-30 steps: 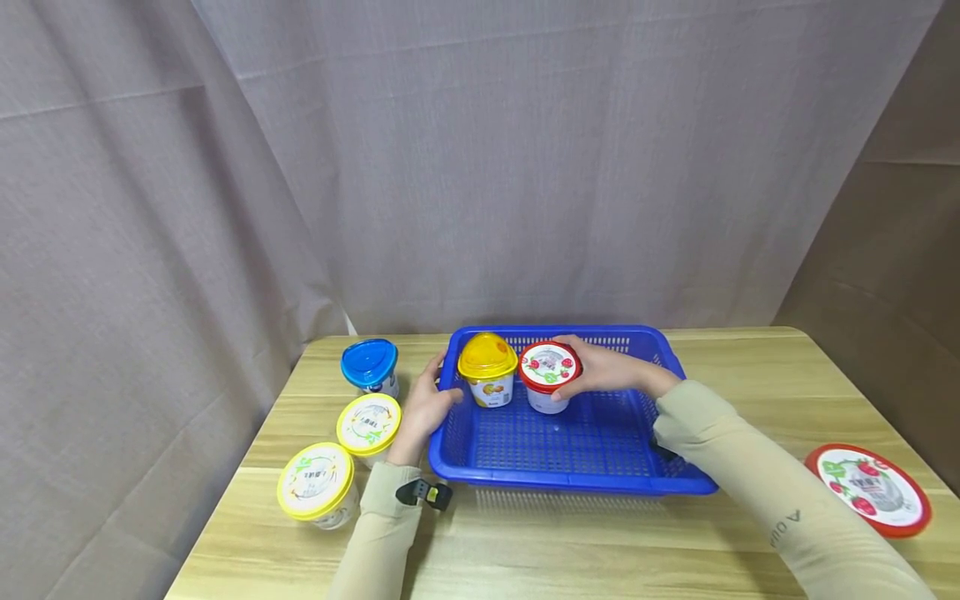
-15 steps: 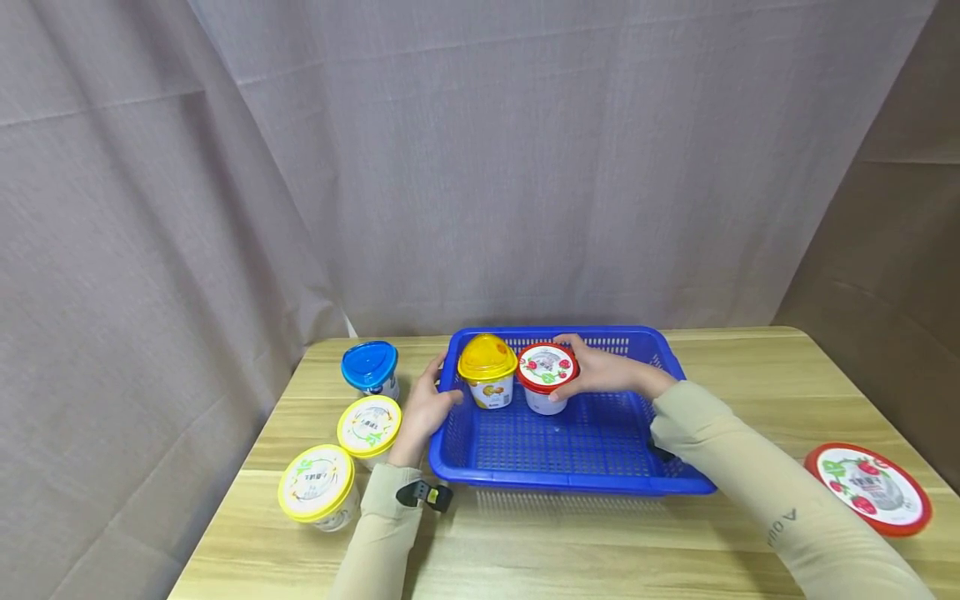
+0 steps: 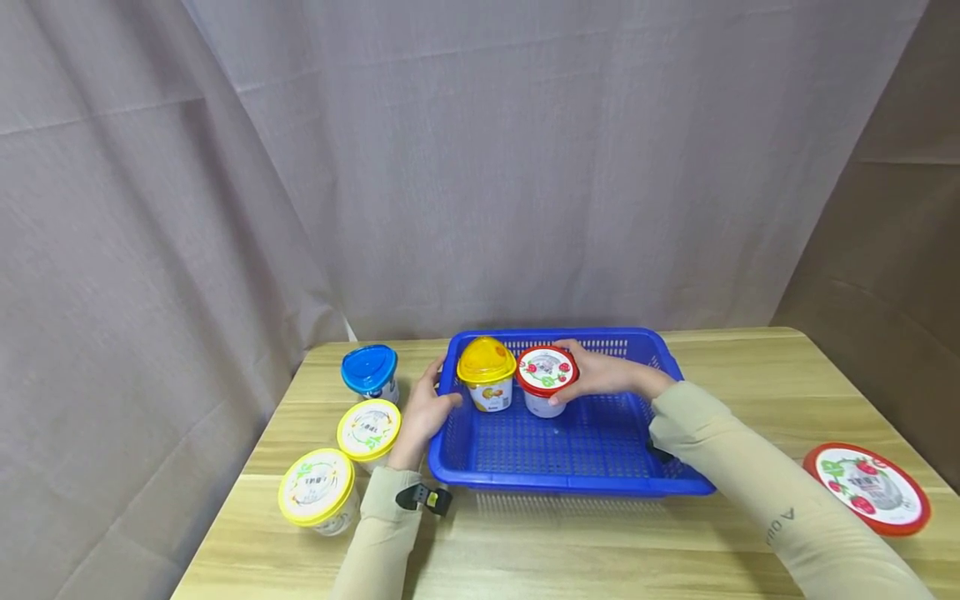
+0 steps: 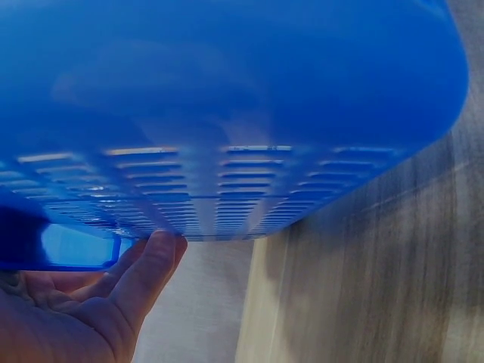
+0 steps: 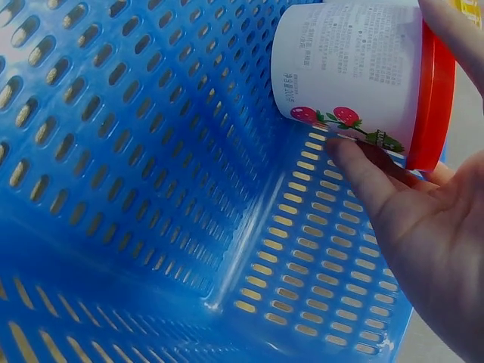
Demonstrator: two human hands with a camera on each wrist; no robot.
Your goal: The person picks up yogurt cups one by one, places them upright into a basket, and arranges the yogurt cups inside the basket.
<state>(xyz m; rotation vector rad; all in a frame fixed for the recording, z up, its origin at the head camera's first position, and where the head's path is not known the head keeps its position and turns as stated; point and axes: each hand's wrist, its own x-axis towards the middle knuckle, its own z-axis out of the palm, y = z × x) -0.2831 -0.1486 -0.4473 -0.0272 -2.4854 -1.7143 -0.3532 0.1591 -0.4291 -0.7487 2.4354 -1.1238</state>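
A blue perforated plastic basket (image 3: 570, 482) stands on the wooden table (image 3: 540, 550). Inside its back left part, the right hand (image 3: 600, 371) grips a round white tub with a red strawberry-printed lid (image 3: 547, 372); whether it touches the basket floor is unclear. Just left of it in the basket sits a white tub with a domed yellow lid (image 3: 487, 373). The left hand (image 3: 425, 412), fingers fairly straight, rests against the basket's left side.
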